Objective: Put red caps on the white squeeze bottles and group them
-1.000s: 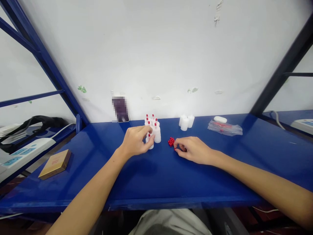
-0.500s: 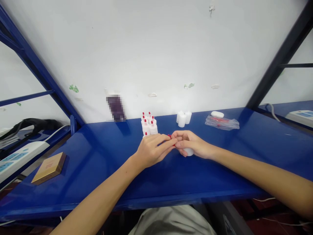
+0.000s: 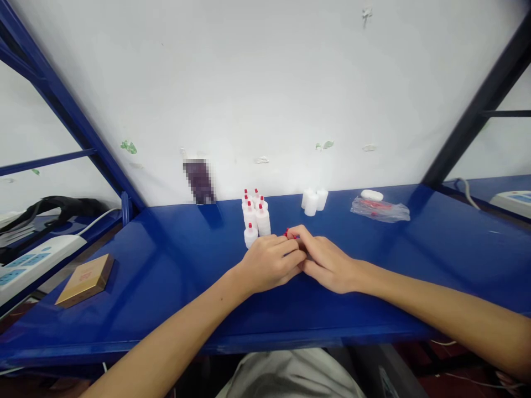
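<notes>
My left hand (image 3: 274,264) and my right hand (image 3: 331,264) meet above the blue table (image 3: 186,287), fingers curled together. Whatever lies between them is hidden behind the fingers. My left hand is closed like a loose fist; the right is bent over toward it, its thumb and fingers touching the left fingers. Just beyond the fingertips, small red caps (image 3: 287,233) show in part. Several white bottles with pointed red tips (image 3: 263,220) stand upright in a cluster beyond my left hand. Farther back stand three white bottles without red tips (image 3: 310,205).
At the back right lie a clear plastic bag with red pieces (image 3: 380,210) and a white oval object (image 3: 372,195). A gold box (image 3: 86,280) and a white power strip (image 3: 39,262) are at left. Blue shelf posts (image 3: 78,121) rise beside a white wall (image 3: 265,83).
The white bottle visible in my right hand is now hidden. My right hand has turned over, back upward, and my left fingers have curled in. The view has shifted slightly.
</notes>
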The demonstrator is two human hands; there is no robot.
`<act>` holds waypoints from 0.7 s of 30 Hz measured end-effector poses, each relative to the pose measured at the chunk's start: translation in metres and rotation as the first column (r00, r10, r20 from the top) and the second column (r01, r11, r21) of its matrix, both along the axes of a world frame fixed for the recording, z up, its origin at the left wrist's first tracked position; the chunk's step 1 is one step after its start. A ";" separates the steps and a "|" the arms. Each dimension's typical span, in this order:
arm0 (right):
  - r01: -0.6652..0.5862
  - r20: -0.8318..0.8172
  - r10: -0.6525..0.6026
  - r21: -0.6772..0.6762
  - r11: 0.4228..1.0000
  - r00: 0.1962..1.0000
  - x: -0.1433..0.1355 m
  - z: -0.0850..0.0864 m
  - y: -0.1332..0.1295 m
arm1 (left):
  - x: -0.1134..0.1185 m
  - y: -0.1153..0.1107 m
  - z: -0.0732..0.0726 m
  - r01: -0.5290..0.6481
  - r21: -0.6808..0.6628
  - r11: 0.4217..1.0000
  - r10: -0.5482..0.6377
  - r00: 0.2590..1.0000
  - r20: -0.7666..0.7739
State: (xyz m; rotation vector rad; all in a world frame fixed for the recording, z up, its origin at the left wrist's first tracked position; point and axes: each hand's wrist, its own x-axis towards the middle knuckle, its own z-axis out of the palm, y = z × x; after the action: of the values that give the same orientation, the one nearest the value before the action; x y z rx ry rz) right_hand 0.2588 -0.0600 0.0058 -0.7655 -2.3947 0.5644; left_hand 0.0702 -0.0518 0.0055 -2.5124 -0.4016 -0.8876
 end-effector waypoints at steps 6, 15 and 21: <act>0.025 0.028 -0.025 -0.009 1.000 0.999 0.000 0.002 -0.004 | -0.001 -0.001 0.001 -0.031 0.003 1.000 0.031 0.999 -0.021; -0.040 -0.103 0.035 -0.040 0.998 0.994 -0.001 -0.001 -0.004 | 0.002 0.002 -0.013 -0.032 -0.143 0.989 0.036 0.999 0.026; -0.062 -0.160 0.050 -0.070 0.996 0.986 -0.001 -0.001 -0.004 | 0.003 0.001 -0.014 -0.007 -0.112 0.994 0.013 0.999 0.047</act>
State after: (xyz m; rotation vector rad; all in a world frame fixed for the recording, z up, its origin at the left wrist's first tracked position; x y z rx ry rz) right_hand 0.2574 -0.0644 0.0048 -0.6600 -2.2650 0.7145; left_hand 0.0733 -0.0511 -0.0086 -2.5919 -0.4918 -0.9473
